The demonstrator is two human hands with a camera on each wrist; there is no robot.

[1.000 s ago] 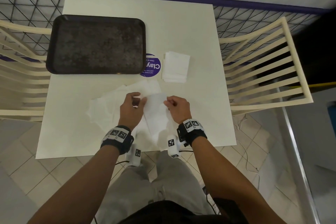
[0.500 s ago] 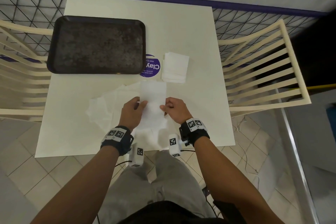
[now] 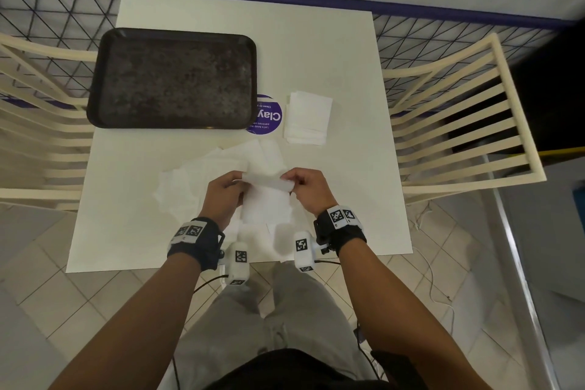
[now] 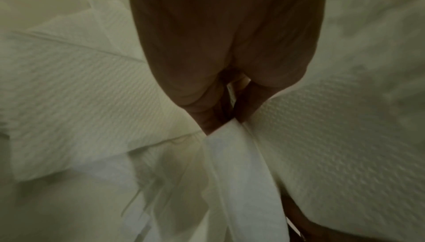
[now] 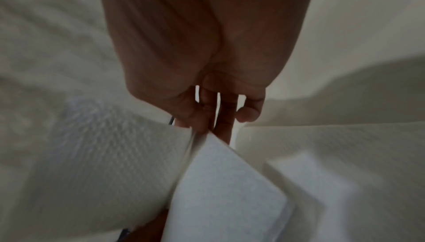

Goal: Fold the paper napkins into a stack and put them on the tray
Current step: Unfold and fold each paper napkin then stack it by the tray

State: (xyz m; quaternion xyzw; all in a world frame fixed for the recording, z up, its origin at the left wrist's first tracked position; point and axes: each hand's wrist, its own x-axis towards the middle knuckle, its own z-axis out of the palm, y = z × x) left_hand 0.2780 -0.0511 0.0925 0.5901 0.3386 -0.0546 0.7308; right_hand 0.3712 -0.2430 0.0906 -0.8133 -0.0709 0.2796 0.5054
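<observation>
The left hand (image 3: 223,191) and right hand (image 3: 305,188) each pinch an end of the napkin (image 3: 266,199), apparently mid-fold. It looks light, limp and tearable; corners give the surest hold.

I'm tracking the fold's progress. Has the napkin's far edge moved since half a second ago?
Yes. The napkin far edge, earlier near the purple sticker, is now folded back toward the person, pinched by left hand and right hand.

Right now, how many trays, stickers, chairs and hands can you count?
Trays: 1, the tray
Stickers: 1, the purple sticker
Chairs: 2, the left chair and the right chair
Hands: 2, the left hand and the right hand
Total: 6
</observation>
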